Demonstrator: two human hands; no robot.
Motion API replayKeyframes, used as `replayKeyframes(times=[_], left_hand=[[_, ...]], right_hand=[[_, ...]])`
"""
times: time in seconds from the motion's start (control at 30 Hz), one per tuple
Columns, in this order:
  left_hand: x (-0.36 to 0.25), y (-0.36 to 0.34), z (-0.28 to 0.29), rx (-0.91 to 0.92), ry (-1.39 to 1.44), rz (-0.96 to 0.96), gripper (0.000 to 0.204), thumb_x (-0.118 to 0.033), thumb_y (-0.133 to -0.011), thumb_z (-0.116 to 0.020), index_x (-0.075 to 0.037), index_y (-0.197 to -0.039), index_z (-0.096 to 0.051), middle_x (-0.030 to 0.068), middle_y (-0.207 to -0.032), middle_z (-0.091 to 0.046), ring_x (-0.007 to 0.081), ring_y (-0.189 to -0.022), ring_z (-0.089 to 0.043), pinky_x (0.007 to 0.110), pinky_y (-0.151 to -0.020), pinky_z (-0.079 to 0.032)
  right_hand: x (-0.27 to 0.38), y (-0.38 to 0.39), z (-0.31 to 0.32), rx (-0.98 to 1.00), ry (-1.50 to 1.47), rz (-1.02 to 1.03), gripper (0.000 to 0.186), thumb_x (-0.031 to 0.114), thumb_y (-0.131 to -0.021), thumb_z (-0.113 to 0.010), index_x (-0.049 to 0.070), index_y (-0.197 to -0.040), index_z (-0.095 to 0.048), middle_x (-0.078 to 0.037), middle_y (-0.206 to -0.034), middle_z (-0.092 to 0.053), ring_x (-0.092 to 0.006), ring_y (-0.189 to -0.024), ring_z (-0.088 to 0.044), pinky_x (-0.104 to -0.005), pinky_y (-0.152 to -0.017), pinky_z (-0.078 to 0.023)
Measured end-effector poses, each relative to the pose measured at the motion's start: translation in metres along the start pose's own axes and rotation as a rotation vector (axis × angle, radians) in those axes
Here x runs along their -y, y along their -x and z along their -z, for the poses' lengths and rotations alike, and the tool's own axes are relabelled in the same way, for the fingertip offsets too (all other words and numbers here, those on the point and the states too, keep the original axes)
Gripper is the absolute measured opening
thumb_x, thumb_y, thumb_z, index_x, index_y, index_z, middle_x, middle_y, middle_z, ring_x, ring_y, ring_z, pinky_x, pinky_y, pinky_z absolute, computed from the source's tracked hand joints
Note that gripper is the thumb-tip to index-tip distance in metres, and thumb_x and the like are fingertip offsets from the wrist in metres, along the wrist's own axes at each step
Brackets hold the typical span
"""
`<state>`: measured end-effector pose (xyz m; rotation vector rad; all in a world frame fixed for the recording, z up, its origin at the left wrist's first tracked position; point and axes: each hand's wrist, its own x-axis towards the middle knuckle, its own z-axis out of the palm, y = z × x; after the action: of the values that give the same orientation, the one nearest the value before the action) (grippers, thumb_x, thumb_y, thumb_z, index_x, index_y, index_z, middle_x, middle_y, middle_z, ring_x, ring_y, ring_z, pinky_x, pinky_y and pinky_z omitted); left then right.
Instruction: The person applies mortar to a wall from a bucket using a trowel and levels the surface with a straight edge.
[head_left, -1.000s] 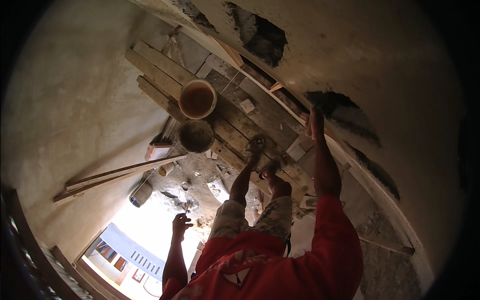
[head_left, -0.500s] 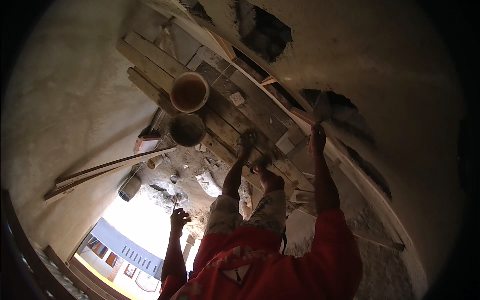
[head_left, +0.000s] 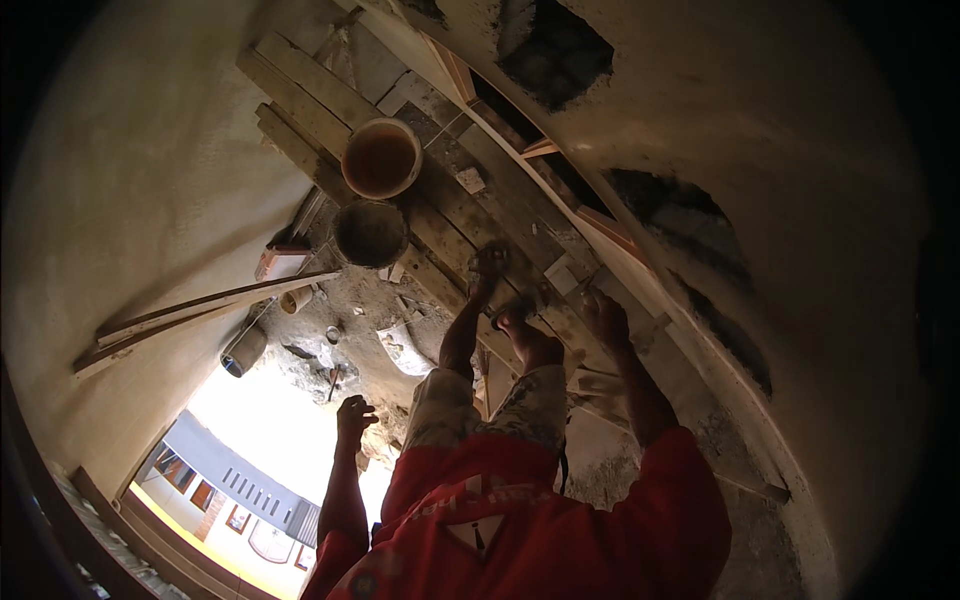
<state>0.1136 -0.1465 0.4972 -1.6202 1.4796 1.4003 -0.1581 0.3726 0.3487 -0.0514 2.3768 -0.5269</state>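
My right hand (head_left: 606, 320) is closed round the handle of what looks like a trowel, held low beside the wall (head_left: 820, 300) on the right; its blade is dim and seen nearly edge-on. On the left, my left hand (head_left: 355, 416) hangs over the bright ground with its fingers loosely bent and apart, nothing visible in them. Ahead of my feet, a bucket with a reddish inside (head_left: 382, 160) rests on the wooden planks (head_left: 435, 225). Beside it stands a darker bucket (head_left: 371, 234) with greyish contents.
The right wall has dark rough hollows (head_left: 555, 55) and a long wooden frame (head_left: 540, 148). Long timbers (head_left: 200, 318) lean by the left wall. Below the planks lie rubble, a pale sack (head_left: 404, 350) and a cylindrical container (head_left: 244, 350). My feet stand on the planks.
My right hand has come down and away from the wall hollow, bringing the trowel with it. My left hand has risen slightly. The whole view has shifted a little.
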Motion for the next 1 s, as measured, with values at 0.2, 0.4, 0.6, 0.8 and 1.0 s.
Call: replayKeyframes(times=[0.2,0.4,0.6,0.8,1.0], left_hand=[[0.014,-0.005,-0.012,0.135,-0.004,-0.166,0.031,-0.029,-0.088,-0.062,0.002,-0.092,-0.065,0.0142,-0.092,-0.067,0.0215,-0.077,-0.067,0.034,-0.068,-0.055],[0.020,-0.007,-0.016,0.129,0.060,0.019,0.040,-0.036,-0.094,-0.056,0.002,-0.102,-0.064,0.0152,-0.077,-0.070,0.0242,-0.067,-0.068,0.033,-0.057,-0.053],[0.058,0.016,-0.016,0.019,0.086,-0.095,0.056,-0.019,-0.093,-0.052,-0.006,-0.143,-0.031,0.0198,-0.107,-0.066,0.0264,-0.066,-0.069,0.033,-0.056,-0.054],[0.114,0.032,-0.012,0.098,0.340,-0.011,0.065,-0.017,-0.086,-0.060,-0.007,-0.143,-0.029,0.0176,-0.112,-0.062,0.0301,-0.071,-0.069,0.032,-0.056,-0.051],[0.153,0.042,-0.028,0.055,0.451,0.038,0.060,-0.017,-0.083,-0.063,-0.006,-0.136,-0.038,0.0162,-0.105,-0.063,0.0265,-0.066,-0.067,0.032,-0.053,-0.053]], right_hand=[[0.002,0.020,-0.042,0.170,0.217,-0.002,0.036,0.026,-0.091,-0.054,0.001,-0.116,-0.055,-0.020,-0.095,-0.065,-0.0368,-0.081,-0.066,-0.0445,-0.075,-0.053],[0.004,0.052,-0.047,0.263,0.163,0.041,0.039,0.026,-0.089,-0.057,0.001,-0.118,-0.052,-0.022,-0.111,-0.060,-0.0369,-0.098,-0.062,-0.0452,-0.082,-0.051],[-0.002,0.078,-0.031,0.321,0.014,0.123,0.036,0.020,-0.087,-0.058,-0.001,-0.116,-0.053,-0.022,-0.113,-0.056,-0.0358,-0.100,-0.060,-0.0434,-0.083,-0.050],[-0.007,0.083,-0.009,0.166,0.461,0.579,0.027,0.009,-0.084,-0.059,0.002,-0.111,-0.056,-0.023,-0.116,-0.053,-0.0351,-0.102,-0.059,-0.0428,-0.081,-0.051],[0.011,0.067,0.001,0.476,-0.008,0.209,0.038,0.013,-0.079,-0.066,0.005,-0.114,-0.055,-0.020,-0.110,-0.055,-0.0322,-0.096,-0.058,-0.0418,-0.077,-0.052]])
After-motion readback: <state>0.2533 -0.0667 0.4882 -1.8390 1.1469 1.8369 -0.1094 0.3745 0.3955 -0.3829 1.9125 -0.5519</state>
